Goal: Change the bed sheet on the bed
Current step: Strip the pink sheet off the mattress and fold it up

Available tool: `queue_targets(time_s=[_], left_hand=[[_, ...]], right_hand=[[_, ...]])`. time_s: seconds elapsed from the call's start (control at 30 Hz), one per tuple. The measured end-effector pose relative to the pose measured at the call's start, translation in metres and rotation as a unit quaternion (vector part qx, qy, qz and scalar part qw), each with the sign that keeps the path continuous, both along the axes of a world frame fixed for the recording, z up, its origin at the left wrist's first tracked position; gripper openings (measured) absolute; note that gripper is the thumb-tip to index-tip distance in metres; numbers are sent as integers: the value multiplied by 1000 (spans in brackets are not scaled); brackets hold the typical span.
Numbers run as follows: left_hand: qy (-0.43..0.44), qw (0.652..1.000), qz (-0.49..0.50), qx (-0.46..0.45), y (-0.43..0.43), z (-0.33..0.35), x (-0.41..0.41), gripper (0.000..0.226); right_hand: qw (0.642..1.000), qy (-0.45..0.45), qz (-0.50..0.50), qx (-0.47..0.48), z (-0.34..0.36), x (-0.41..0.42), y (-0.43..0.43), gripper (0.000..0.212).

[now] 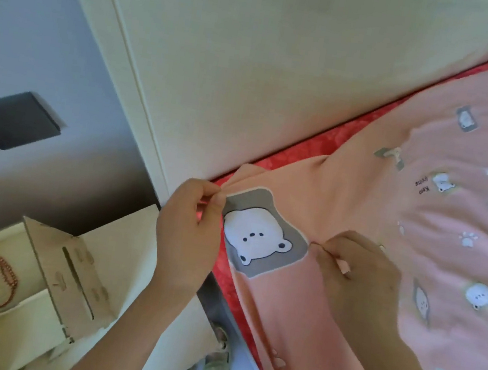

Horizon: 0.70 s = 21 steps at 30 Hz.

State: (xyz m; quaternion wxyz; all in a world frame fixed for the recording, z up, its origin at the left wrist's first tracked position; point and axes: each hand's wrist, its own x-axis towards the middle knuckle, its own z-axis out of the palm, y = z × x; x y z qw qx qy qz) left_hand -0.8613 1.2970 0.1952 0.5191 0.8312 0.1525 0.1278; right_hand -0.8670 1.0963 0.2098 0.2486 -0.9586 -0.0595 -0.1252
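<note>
Fingers (213, 194) of the left hand (188, 233) pinch the bunched corner of the peach sheet (351, 197) by the cream board (252, 75), the right hand (361, 281) nips its edge beside the bear patch (255, 240), and I'd say pull both evenly so it lies flat across the red mattress (318, 145).

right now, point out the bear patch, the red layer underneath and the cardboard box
bear patch (254, 243), head view, white face
red layer (334, 141), head view, bare strip
cardboard box (65, 269), head view, raised flap
</note>
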Motion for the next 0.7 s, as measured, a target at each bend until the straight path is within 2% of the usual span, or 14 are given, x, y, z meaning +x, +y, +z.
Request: queue_targets(time_s=[0.17, 0.27, 0.4, 0.47, 0.53, 0.57, 0.7], left_hand=[[104, 987, 112, 50, 25, -30, -12, 14], [123, 981, 139, 56, 28, -31, -13, 15], [46, 978, 83, 186, 9, -24, -22, 8], [99, 972, 89, 192, 12, -32, -18, 7], [193, 958, 94, 192, 22, -36, -5, 26], [214, 953, 80, 199, 25, -34, 1, 34], [175, 937, -64, 294, 6, -14, 20, 38]], right_hand=[[996, 43, 52, -65, -51, 11, 38, 26], [990, 93, 67, -76, -73, 16, 60, 22], [987, 156, 39, -29, -90, 11, 64, 18], [979, 196, 37, -49, -93, 5, 54, 22], [974, 213, 27, -74, -92, -4, 41, 21], [969, 230, 15, -87, -91, -10, 35, 23], [958, 258, -47, -116, -80, -36, -6, 26]])
